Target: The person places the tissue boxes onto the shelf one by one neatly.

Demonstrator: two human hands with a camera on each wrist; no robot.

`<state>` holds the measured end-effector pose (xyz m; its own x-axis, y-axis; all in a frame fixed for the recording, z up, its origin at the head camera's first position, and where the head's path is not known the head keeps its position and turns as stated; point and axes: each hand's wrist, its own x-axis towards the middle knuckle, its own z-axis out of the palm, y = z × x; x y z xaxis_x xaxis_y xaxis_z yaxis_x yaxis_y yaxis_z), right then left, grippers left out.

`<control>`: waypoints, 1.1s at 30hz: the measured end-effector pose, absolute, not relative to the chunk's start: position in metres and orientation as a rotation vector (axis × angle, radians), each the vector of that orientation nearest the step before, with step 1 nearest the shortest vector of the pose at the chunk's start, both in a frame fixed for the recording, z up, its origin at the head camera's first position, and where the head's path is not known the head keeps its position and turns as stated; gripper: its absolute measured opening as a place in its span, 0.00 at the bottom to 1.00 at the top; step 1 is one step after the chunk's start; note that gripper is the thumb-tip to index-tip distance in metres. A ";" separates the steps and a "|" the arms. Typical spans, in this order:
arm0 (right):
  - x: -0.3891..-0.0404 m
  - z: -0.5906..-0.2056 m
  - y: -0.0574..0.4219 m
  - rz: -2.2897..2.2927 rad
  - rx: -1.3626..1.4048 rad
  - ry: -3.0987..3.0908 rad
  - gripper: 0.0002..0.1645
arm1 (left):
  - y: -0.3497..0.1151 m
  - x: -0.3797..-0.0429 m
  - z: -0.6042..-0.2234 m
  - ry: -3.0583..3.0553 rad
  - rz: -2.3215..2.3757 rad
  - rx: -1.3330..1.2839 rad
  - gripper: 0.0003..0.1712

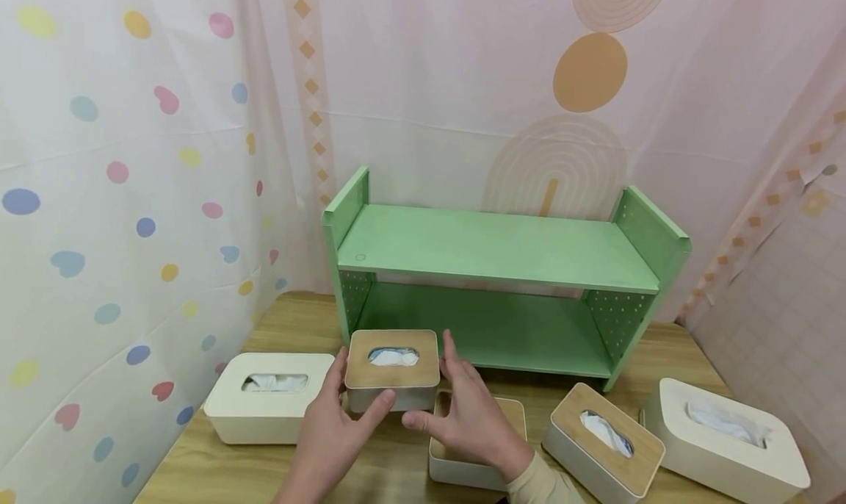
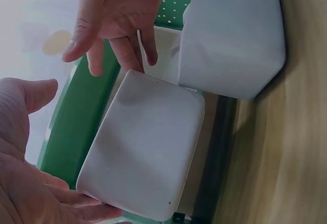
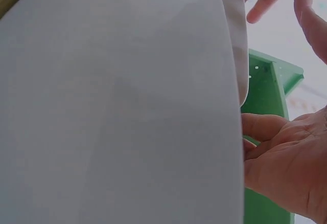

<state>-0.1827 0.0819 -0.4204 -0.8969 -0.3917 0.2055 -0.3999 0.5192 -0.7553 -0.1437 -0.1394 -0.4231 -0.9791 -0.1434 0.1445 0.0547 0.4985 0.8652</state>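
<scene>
A small tissue box (image 1: 393, 368) with a wood-look lid and tissue in its oval slot is held up in front of the green shelf. My left hand (image 1: 340, 430) grips its left side, with the thumb at the front. On the right side, the fingers of my right hand (image 1: 472, 416) hold it, the thumb close to its front lower corner. From the left wrist, the box's pale underside (image 2: 145, 144) shows between both hands. A second wood-lidded tissue box (image 1: 512, 414) stands partly hidden behind my right hand.
The two-tier green shelf (image 1: 502, 247) stands at the back of the wooden table (image 1: 198, 467). A white tissue box (image 1: 264, 419) is at the left. Another wood-lidded box (image 1: 575, 445) and a long white one (image 1: 734, 460) sit at the right. Curtains (image 1: 423, 63) hang behind.
</scene>
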 end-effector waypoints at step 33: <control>-0.211 -0.424 0.073 1.341 0.698 -2.769 0.59 | -0.150 -0.204 -0.429 -2.550 -1.264 0.088 0.46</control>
